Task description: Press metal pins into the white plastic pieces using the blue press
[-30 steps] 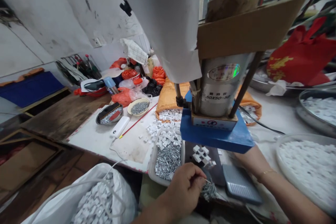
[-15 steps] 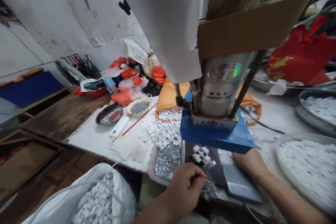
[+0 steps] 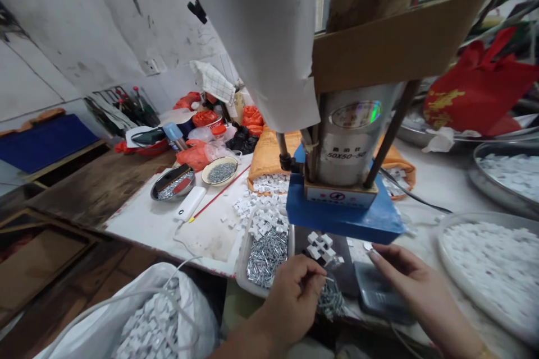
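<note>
My left hand [image 3: 292, 297] is at the bottom centre, its fingers pinched on a small metal pin beside a heap of pins [image 3: 332, 302]. White plastic clips [image 3: 320, 245] sit in a cluster on the dark plate under the blue press [image 3: 343, 216]. My right hand [image 3: 415, 286] lies over the grey foot-pedal-like pad [image 3: 374, 294], fingers stretched out and apart, holding nothing. A clear tray [image 3: 265, 252] of pins and white clips lies just left of my left hand.
A round tray of white clips [image 3: 484, 261] sits at the right, another metal tray [image 3: 509, 174] behind it. A white sack of clips [image 3: 147, 325] is at lower left. Bowls of metal parts [image 3: 174, 184], a white power bank [image 3: 190, 203] and red bags [image 3: 475, 90] crowd the table.
My right hand has come out from under the blue press and now lies over the grey pad. My left hand has shifted slightly up and left with its pin.
</note>
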The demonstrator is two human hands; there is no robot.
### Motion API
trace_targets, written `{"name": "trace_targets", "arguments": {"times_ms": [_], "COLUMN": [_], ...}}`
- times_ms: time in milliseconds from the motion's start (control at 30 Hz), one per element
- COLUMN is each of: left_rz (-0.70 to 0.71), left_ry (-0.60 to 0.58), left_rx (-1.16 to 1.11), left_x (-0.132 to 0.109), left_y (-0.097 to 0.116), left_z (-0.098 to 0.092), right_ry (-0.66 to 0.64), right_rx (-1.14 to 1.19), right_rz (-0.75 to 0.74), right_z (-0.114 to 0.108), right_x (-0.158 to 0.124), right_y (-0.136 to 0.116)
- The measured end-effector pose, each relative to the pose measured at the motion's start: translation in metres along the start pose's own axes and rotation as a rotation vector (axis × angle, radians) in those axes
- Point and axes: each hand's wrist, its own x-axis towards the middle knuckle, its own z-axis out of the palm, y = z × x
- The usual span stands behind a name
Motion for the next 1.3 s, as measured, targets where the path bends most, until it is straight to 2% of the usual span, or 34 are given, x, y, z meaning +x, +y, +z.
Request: {"name": "trace_targets", "arguments": {"times_ms": [100, 233, 433, 633, 967, 1300], "left_rz": [0.023, 0.026, 0.024, 0.022, -0.005, 0.003], "left_ry": [0.012, 0.005, -0.022, -0.053, -0.075, -0.073], "left_rx": [0.003, 0.013, 0.057, 0.07, 0.072, 0.08], "left_x": [0.0, -0.001, -0.003, -0.005, -0.006, -0.007], "left_y": [0.001, 0.002, 0.001, -0.004, -0.007, -0.01], "left_z": [0.003, 0.004, 0.004, 0.005, 0.006, 0.008], "right_ry": [-0.059, -0.226, -0.353, -0.416, -0.441, -0.485], "right_rx": [0.116, 0.24, 0.361, 0.41, 0.432, 0.493], "right_rz": [0.025, 0.073, 0.125, 0.191, 0.229, 0.219], "right_z": [0.007, 0.02, 0.034, 0.039, 0.044, 0.045], "right_x": [-0.017, -0.035, -0.048, -0.05, -0.055, -0.053], "right_y": [-0.007, -0.013, -0.023, -0.024, -0.033, -0.018]}}
